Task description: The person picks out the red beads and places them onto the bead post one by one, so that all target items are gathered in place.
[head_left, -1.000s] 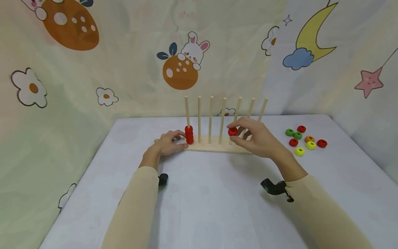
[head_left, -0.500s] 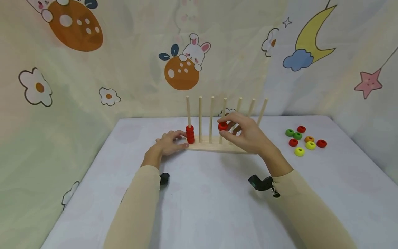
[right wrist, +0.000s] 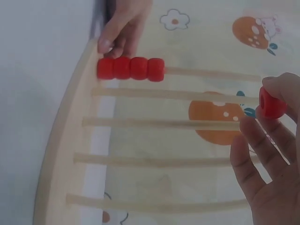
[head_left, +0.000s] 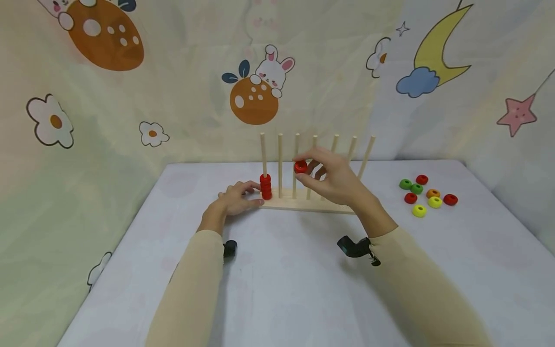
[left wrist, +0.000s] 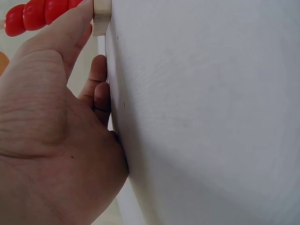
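Between thumb and forefinger my right hand (head_left: 336, 176) pinches a red bead (head_left: 300, 166), held in the air in front of the upper pegs. In the right wrist view the bead (right wrist: 273, 104) sits near the tip of the second peg (right wrist: 187, 95); whether they touch I cannot tell. A wooden peg stand (head_left: 299, 204) carries a row of upright pegs. Several red beads (head_left: 266, 187) are stacked on its leftmost peg. My left hand (head_left: 234, 200) grips the stand's left end, thumb in front and forefinger behind; the left wrist view shows the thumb at the base's edge (left wrist: 102, 18).
To the right on the white table (head_left: 277, 289) lie several loose beads, among them red (head_left: 450, 199), green (head_left: 405, 184), yellow (head_left: 419, 210) and orange (head_left: 432, 193). A patterned cloth (head_left: 195, 96) hangs right behind the table.
My right hand has carried the red bead leftward and upward, from about the fifth peg to near the third in the head view. The left hand stays at the stand's end.
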Motion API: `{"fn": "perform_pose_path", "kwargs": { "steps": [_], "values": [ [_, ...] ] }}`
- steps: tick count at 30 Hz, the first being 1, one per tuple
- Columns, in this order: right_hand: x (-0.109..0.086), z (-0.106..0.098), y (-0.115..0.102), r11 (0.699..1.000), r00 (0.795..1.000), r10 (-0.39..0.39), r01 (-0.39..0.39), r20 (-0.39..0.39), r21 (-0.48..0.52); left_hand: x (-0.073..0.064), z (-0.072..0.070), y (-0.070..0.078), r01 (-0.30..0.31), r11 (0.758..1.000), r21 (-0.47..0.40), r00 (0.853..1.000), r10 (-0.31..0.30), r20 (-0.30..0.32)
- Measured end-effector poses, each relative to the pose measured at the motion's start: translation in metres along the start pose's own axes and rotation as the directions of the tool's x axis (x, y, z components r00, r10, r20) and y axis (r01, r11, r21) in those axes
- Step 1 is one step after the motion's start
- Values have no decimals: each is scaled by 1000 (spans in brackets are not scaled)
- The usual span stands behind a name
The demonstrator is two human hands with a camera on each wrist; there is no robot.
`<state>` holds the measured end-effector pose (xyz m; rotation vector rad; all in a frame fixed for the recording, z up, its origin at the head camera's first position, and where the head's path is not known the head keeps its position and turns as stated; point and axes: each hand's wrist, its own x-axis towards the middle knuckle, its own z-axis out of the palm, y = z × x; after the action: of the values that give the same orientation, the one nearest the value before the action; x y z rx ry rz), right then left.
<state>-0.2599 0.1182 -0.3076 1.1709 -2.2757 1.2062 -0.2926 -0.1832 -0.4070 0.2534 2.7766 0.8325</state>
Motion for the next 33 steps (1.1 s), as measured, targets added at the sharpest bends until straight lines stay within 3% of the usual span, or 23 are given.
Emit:
{"fn": "perform_pose_path", "kwargs": {
  "steps": [6, 17, 25, 33],
  "values": [
    [9, 8, -2, 995, 998, 49, -46, -34, 86, -3, 1, 3, -13, 1000, -10, 1000, 13, -2],
    [29, 16, -8, 998, 998, -18, 21, -61, 59, -2, -1, 3, -3, 1000, -1, 1000, 3, 5],
    [42, 24, -14, 995, 998, -11, 17, -66, 98, -2, 0, 1, 10, 1000, -26, 1000, -10, -1],
    [56, 33, -19, 997, 995, -27, 34, -93, 76, -5, 0, 1, 34, 999, -35, 999, -35, -3]
  ]
}}
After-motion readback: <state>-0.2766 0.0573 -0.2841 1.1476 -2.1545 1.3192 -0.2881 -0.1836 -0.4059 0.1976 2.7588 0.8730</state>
